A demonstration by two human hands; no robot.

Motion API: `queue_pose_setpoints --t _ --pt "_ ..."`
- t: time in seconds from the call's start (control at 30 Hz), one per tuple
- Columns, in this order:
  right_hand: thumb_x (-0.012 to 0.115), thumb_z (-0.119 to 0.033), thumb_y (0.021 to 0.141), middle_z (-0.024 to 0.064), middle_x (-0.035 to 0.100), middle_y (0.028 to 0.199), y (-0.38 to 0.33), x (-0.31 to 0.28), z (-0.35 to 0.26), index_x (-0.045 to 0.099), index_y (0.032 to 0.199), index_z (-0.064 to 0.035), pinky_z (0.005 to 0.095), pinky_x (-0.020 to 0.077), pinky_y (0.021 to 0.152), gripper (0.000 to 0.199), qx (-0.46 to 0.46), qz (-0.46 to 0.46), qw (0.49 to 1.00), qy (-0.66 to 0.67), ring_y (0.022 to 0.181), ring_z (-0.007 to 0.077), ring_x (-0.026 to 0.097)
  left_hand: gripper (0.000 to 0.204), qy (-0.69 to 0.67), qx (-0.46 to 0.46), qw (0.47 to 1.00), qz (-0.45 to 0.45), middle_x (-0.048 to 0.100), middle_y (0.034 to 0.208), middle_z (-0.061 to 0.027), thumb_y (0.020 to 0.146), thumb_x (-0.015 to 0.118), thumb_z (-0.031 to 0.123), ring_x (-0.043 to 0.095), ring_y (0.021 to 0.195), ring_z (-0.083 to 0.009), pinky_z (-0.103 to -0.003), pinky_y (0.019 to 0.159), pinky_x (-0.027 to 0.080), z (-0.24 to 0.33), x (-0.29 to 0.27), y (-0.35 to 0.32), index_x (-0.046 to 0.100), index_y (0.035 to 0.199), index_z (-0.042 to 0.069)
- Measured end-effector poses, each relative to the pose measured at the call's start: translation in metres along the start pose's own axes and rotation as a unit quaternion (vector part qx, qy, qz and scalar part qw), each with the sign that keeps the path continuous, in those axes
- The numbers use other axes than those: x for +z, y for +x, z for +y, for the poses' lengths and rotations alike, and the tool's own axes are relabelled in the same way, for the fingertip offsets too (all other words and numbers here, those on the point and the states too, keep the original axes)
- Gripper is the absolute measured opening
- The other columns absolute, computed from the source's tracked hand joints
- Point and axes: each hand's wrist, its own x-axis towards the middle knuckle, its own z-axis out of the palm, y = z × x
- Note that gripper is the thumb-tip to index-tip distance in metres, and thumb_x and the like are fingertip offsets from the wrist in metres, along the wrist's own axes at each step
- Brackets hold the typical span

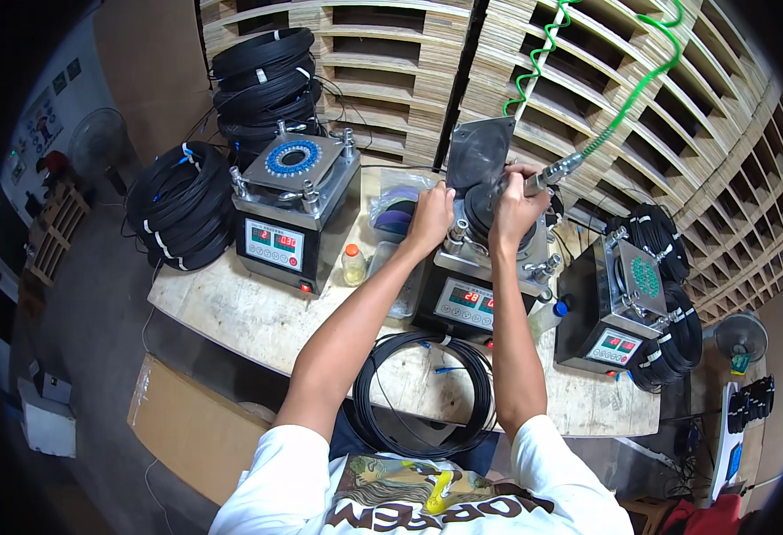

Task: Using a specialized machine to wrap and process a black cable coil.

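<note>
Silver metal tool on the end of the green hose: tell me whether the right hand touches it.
Touching. The head view shows the right hand closed around the silver metal tool.

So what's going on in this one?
A person works at the middle machine. The right hand grips a metal tool on a green hose, over the machine's top. The left hand is by the raised dark plate; contact is unclear. A black cable coil lies in front; other machines stand either side.
</note>
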Motion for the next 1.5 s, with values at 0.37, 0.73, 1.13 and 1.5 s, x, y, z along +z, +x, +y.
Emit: queue_pose_setpoints --t 0.37,0.73,1.13,1.5 --pt "0.054 0.003 0.086 -0.0005 0.057 0.074 0.052 -0.083 -0.018 0.060 0.082 -0.0017 0.0250 0.0391 0.061 0.009 0.006 -0.005 0.999 -0.038 0.066 0.0064 0.048 0.029 0.012 0.093 0.993 0.074 0.051 0.101 -0.0188 0.082 0.072 0.011 0.052 0.101 -0.0379 -0.045 0.091 0.044 0.031 -0.032 0.014 0.052 0.099 0.000" --pt "0.052 0.002 0.086 0.0064 0.062 0.090 0.038 -0.142 -0.069 0.057 0.085 -0.0019 0.0305 0.0482 0.084 0.007 0.151 -0.080 0.984 0.050 0.086 0.0162 0.062 0.041 0.187 0.286 0.824 -0.451 0.055 0.100 -0.0106 0.087 0.069 0.045 0.051 0.099 -0.0329 -0.044 0.086 0.046 0.066 0.001 0.055 0.060 0.089 0.006" --pt "0.051 -0.001 0.085 0.0068 0.064 0.090 0.017 -0.161 -0.097 0.059 0.086 -0.0009 0.0282 0.0481 0.082 0.008 0.203 -0.113 0.972 0.039 0.085 0.0137 0.061 0.038 0.378 0.617 0.637 -0.267 0.053 0.124 -0.0103 0.092 0.056 0.024 0.056 0.108 -0.0278 -0.041 0.085 0.048 0.096 -0.002 0.030 0.050 0.130 0.026" --pt "0.052 -0.002 0.086 0.0067 0.064 0.090 -0.008 -0.118 -0.051 0.059 0.084 -0.0015 0.0284 0.0472 0.082 0.007 0.166 -0.114 0.979 -0.020 0.084 0.0137 0.060 0.078 0.071 0.115 0.981 -0.142 0.062 0.118 -0.0289 0.083 0.047 -0.014 0.061 0.101 -0.0469 -0.055 0.083 0.051 0.106 -0.018 0.007 0.035 0.152 0.020"
